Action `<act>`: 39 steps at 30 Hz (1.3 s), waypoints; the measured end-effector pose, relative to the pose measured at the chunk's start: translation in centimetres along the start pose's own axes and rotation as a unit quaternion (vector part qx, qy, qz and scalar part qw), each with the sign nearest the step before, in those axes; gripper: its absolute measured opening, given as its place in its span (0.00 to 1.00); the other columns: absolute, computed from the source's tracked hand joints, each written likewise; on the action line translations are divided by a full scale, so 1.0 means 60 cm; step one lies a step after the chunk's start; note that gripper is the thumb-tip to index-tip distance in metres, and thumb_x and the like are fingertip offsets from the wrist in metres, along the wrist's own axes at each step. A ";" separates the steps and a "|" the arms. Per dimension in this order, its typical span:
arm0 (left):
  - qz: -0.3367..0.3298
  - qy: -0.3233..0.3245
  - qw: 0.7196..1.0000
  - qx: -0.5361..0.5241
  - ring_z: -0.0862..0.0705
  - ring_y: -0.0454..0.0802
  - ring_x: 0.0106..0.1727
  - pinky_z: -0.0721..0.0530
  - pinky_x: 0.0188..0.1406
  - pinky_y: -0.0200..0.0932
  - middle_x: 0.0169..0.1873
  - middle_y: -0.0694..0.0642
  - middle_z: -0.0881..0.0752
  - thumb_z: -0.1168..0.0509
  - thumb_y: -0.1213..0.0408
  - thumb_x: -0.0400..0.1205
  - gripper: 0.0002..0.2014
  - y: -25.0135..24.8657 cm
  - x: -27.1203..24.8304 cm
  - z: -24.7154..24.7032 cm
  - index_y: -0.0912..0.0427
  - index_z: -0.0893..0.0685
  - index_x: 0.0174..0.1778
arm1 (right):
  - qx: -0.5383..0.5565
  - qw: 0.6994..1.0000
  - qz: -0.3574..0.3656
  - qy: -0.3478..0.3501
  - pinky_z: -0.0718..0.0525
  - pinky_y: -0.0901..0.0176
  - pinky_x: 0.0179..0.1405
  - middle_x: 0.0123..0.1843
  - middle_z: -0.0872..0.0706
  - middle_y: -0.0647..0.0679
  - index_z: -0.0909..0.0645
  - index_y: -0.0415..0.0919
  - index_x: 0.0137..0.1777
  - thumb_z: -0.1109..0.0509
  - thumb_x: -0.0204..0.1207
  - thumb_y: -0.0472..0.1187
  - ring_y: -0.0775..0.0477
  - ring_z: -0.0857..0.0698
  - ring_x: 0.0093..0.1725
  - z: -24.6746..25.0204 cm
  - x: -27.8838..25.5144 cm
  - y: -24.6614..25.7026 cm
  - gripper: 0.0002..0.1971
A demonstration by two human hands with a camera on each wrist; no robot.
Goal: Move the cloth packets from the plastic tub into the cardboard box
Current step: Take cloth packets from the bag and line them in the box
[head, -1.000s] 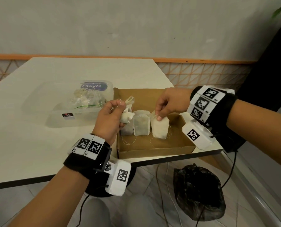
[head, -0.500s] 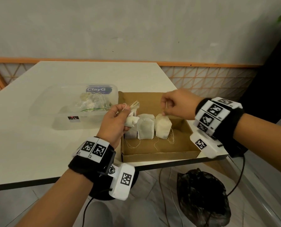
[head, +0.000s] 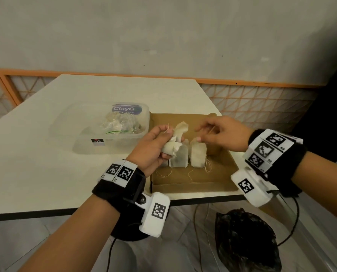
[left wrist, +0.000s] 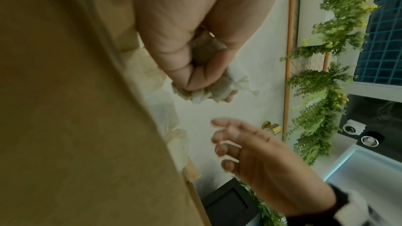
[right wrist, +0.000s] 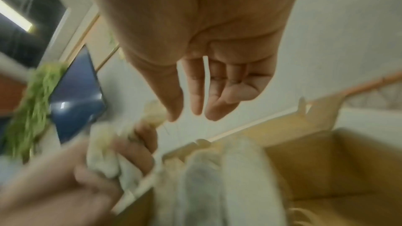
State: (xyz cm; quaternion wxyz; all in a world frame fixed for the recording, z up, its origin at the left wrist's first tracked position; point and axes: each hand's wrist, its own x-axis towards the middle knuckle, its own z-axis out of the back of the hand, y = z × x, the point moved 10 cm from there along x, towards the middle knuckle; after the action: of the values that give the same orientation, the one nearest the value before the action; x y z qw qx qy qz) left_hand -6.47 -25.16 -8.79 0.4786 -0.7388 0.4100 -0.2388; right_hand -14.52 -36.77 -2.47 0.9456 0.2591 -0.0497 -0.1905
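Note:
A brown cardboard box (head: 195, 184) sits on the white table, right of a clear plastic tub (head: 85, 142) that holds several cloth packets (head: 117, 123). Two packets (head: 198, 157) show fully standing in a row inside the box, strings trailing. My left hand (head: 169, 138) hovers over the box's left wall and grips a bunch of crumpled packets (head: 176, 139); the left wrist view shows them squeezed in the fist (left wrist: 206, 82). My right hand (head: 201, 134) hangs above the box with straight fingers (right wrist: 195, 104), close to the bunch and holding nothing.
The box lies at the table's front right corner, near the table edge (head: 203, 200). A black plastic bag (head: 246, 238) and cables lie on the floor below. A wall with an orange lattice rail (head: 261, 103) runs behind the table.
My right hand let go of the rightmost packet in the box, rose, opened its fingers and moved left toward the left hand's bunch. The left hand kept its grip, barely moving.

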 end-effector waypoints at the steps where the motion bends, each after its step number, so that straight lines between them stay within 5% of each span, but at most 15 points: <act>1: 0.001 0.007 1.000 0.008 0.25 0.46 0.30 0.33 0.13 0.28 0.35 0.54 0.12 0.42 0.64 0.86 0.04 0.000 -0.001 -0.005 0.55 0.23 0.47 | 0.065 0.998 0.001 -0.003 0.22 0.69 0.44 0.44 0.19 0.55 0.19 0.47 0.57 0.26 0.71 0.47 0.57 0.19 0.43 0.003 0.003 0.012 0.15; 5: 0.004 0.022 0.999 0.027 0.24 0.40 0.20 0.32 0.12 0.29 0.34 0.55 0.14 0.41 0.64 0.85 0.02 0.003 -0.003 -0.024 0.54 0.23 0.51 | 0.208 0.978 -0.007 0.013 0.20 0.71 0.32 0.36 0.16 0.52 0.18 0.43 0.45 0.27 0.73 0.37 0.62 0.17 0.31 -0.007 0.013 0.040 0.04; 9: 0.009 -0.009 0.998 0.057 0.26 0.39 0.17 0.31 0.12 0.30 0.29 0.51 0.15 0.35 0.69 0.81 0.11 0.011 -0.003 -0.012 0.56 0.24 0.57 | 0.175 0.984 0.000 -0.043 0.26 0.78 0.25 0.32 0.17 0.49 0.16 0.37 0.43 0.26 0.72 0.33 0.67 0.20 0.23 0.031 0.024 0.039 0.02; 14: 0.008 -0.064 0.997 0.042 0.23 0.41 0.24 0.30 0.15 0.30 0.48 0.59 0.15 0.34 0.68 0.81 0.07 0.008 -0.002 0.008 0.56 0.21 0.53 | 0.092 0.995 0.008 -0.026 0.20 0.66 0.43 0.35 0.15 0.47 0.16 0.41 0.41 0.24 0.70 0.36 0.57 0.18 0.33 0.042 0.022 0.029 0.03; 17: -0.004 -0.056 0.996 0.075 0.26 0.40 0.21 0.31 0.15 0.30 0.43 0.53 0.16 0.32 0.66 0.80 0.09 0.006 0.000 0.004 0.56 0.19 0.55 | 0.050 0.999 0.018 0.001 0.22 0.64 0.48 0.41 0.13 0.47 0.13 0.39 0.46 0.25 0.71 0.41 0.55 0.18 0.39 0.040 0.016 0.035 0.07; 20: 0.000 -0.024 0.991 0.132 0.27 0.41 0.20 0.32 0.14 0.30 0.33 0.50 0.15 0.32 0.64 0.80 0.08 0.012 0.000 -0.010 0.59 0.16 0.53 | 0.039 0.999 0.029 0.012 0.24 0.70 0.42 0.42 0.14 0.46 0.13 0.41 0.49 0.25 0.71 0.41 0.55 0.20 0.40 0.034 0.015 0.048 0.08; 21: 0.002 -0.008 0.990 0.138 0.25 0.41 0.19 0.32 0.12 0.30 0.29 0.50 0.16 0.33 0.66 0.80 0.04 0.014 -0.002 -0.017 0.60 0.15 0.48 | 0.051 0.998 0.031 0.016 0.24 0.71 0.38 0.41 0.15 0.46 0.13 0.40 0.50 0.25 0.71 0.40 0.55 0.22 0.38 0.030 0.015 0.052 0.09; 24: 0.000 -0.002 0.989 0.147 0.23 0.39 0.16 0.32 0.11 0.29 0.20 0.48 0.18 0.36 0.70 0.82 0.11 0.015 -0.004 -0.020 0.61 0.20 0.32 | 0.071 0.997 0.038 0.012 0.24 0.73 0.33 0.38 0.16 0.47 0.13 0.37 0.52 0.25 0.71 0.38 0.56 0.23 0.34 0.023 0.020 0.059 0.10; 31: -0.011 0.010 0.988 0.156 0.21 0.40 0.18 0.29 0.14 0.29 0.26 0.52 0.13 0.32 0.62 0.79 0.09 0.011 -0.004 -0.026 0.62 0.16 0.35 | 0.063 0.995 0.037 -0.066 0.25 0.71 0.31 0.33 0.18 0.50 0.13 0.39 0.47 0.27 0.73 0.42 0.57 0.25 0.30 0.028 0.026 0.049 0.08; 34: -0.008 0.021 0.987 0.159 0.17 0.41 0.25 0.21 0.21 0.33 0.37 0.55 0.09 0.29 0.64 0.77 0.04 0.016 -0.002 -0.029 0.62 0.12 0.42 | 0.063 0.994 0.043 -0.079 0.27 0.67 0.34 0.33 0.18 0.51 0.13 0.40 0.47 0.28 0.74 0.42 0.56 0.25 0.31 0.027 0.026 0.052 0.07; 39: 0.011 0.014 0.991 0.132 0.18 0.40 0.21 0.25 0.16 0.30 0.35 0.57 0.09 0.33 0.69 0.80 0.03 0.020 -0.001 -0.026 0.65 0.15 0.44 | 0.059 0.996 0.045 -0.056 0.24 0.65 0.39 0.39 0.15 0.47 0.14 0.39 0.50 0.27 0.74 0.42 0.55 0.23 0.35 0.017 0.030 0.059 0.09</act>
State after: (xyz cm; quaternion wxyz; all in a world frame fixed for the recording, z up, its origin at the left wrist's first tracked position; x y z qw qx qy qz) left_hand -8.13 -26.16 -9.21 0.5687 -0.6613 0.3897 -0.2955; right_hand -11.90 -35.13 0.23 0.9320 0.3008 -0.1249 -0.1591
